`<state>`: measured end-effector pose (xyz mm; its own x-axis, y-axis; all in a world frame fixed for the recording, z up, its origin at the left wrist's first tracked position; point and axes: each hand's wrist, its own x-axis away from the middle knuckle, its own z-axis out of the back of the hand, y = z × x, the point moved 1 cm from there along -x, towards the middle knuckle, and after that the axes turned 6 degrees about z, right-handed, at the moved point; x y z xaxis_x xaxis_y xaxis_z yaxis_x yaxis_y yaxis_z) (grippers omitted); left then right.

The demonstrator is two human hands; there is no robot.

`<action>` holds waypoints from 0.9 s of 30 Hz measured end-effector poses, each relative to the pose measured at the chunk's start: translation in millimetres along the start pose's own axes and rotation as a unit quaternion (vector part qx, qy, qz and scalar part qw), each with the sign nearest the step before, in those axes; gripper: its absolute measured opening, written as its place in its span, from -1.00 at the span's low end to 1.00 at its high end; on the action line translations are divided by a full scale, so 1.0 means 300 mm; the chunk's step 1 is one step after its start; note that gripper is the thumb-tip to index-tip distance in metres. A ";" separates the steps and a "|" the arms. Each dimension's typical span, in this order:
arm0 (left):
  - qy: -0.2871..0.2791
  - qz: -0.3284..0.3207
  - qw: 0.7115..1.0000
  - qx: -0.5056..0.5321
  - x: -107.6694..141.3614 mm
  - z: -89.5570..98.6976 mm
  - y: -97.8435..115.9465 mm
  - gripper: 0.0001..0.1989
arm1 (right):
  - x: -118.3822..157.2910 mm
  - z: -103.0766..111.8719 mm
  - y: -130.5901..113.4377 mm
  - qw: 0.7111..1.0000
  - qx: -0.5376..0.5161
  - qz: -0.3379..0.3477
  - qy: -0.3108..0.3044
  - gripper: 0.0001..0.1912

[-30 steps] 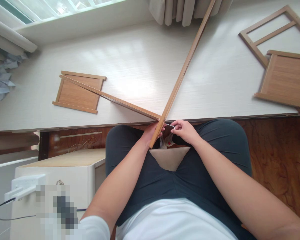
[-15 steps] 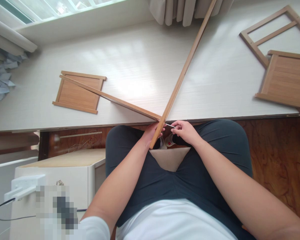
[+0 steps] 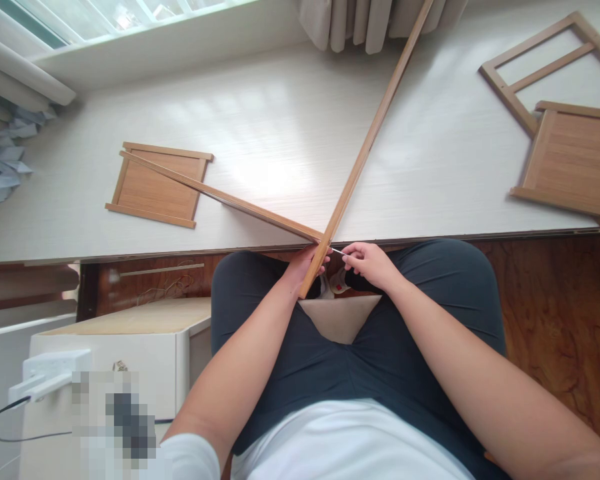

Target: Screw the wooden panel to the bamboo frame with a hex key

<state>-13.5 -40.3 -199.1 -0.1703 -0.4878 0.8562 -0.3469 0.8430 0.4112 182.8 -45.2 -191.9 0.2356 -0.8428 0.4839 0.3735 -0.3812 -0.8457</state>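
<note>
My left hand [image 3: 303,265] is wrapped round the near end of a long wooden bar [image 3: 357,163], which partly covers it. This bar slants up to the right across the white surface. A second wooden piece [image 3: 245,208], seen edge-on, meets it near my left hand and reaches left over a small framed wooden panel [image 3: 157,183]. Between the fingertips of my right hand [image 3: 373,264] is a thin metal rod [image 3: 338,251], whose far tip touches the bar close to the joint. What the rod's tip meets is too small to tell.
On the right of the white surface [image 3: 260,100] lie an open wooden frame [image 3: 517,110] and another framed panel [image 3: 580,157]. A pale cabinet [image 3: 105,373] with a plug and cable stands at lower left. Curtains [image 3: 350,23] hang at the back.
My right hand's fingers have shifted very slightly on the rod. The wooden pieces and my left hand have not visibly moved.
</note>
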 end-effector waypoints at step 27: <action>0.003 0.010 1.000 -0.020 0.019 -0.009 0.008 -0.82 | 0.006 0.001 -0.013 0.999 -0.036 -0.017 -0.014 -0.80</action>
<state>-12.8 -40.5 -192.2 -0.1718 -0.4701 0.8657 -0.3071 0.8605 0.4064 181.9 -45.2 -187.8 0.2499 -0.8185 0.5173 0.3161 -0.4360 -0.8426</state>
